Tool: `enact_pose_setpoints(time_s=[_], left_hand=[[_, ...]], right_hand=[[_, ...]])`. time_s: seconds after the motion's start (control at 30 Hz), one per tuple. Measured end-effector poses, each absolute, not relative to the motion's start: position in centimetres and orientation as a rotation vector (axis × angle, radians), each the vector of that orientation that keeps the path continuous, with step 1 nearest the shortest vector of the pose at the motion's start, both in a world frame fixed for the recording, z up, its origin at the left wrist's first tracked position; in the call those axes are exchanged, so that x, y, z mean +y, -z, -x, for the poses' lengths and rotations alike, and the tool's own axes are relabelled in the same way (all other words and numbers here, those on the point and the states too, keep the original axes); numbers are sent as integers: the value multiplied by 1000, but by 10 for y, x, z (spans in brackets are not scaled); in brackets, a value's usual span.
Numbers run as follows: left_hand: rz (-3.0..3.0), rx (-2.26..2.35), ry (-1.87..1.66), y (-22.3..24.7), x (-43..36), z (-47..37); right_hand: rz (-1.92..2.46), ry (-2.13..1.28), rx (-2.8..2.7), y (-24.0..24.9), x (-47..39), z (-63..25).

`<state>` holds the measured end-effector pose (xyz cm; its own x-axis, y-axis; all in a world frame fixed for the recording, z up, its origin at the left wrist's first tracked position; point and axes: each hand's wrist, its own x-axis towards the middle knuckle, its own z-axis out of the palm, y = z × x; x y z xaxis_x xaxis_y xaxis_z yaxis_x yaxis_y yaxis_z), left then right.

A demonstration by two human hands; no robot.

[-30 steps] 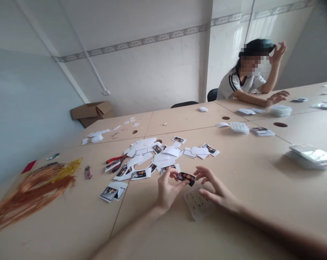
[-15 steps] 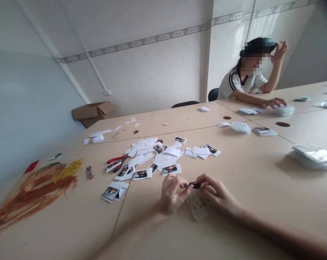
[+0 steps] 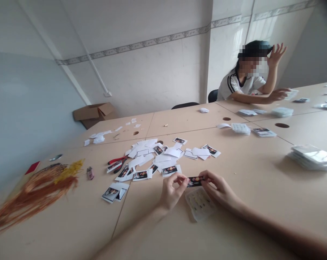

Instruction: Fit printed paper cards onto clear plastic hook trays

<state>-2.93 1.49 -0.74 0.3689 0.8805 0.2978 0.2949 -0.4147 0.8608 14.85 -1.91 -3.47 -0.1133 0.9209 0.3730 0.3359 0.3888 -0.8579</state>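
Observation:
A small dark printed card [image 3: 196, 181] is stretched between my two hands, its picture side facing me. My left hand [image 3: 173, 191] pinches the card's left end between thumb and finger. The right end is pinched by my right hand [image 3: 219, 187]. Just below the card, a clear plastic box [image 3: 199, 204] with rows of small items lies on the table, its right edge close to my right hand. Beyond my hands spreads a loose pile of white and printed cards [image 3: 163, 157].
Red-handled pliers [image 3: 117, 163] touch the pile's left side. Orange strands [image 3: 41, 191] and a pink tool [image 3: 90, 173] lie at left. Stacked clear boxes [image 3: 313, 157] stand at right. Across the table [image 3: 179, 121] sits a person [image 3: 244, 86] in a cap.
The card between my hands has tilted up to show its printed face, and more of the box beneath shows. The other person's lower hand has lifted a clear piece off a stack.

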Motion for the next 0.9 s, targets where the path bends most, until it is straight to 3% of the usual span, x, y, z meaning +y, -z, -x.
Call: enact_pose_setpoints(time_s=[0.4,0.67,0.9], left_hand=[[-1550,938,-878,9,15,23],[-1760,984,-875,10,9,23],[-1973,1001,-897,6,11,26]], right_hand=[[1237,-342,-1949,39,-8,-162],[1014,-188,-2105,35,-17,-161],[822,243,-2315,18,-29,-154]])
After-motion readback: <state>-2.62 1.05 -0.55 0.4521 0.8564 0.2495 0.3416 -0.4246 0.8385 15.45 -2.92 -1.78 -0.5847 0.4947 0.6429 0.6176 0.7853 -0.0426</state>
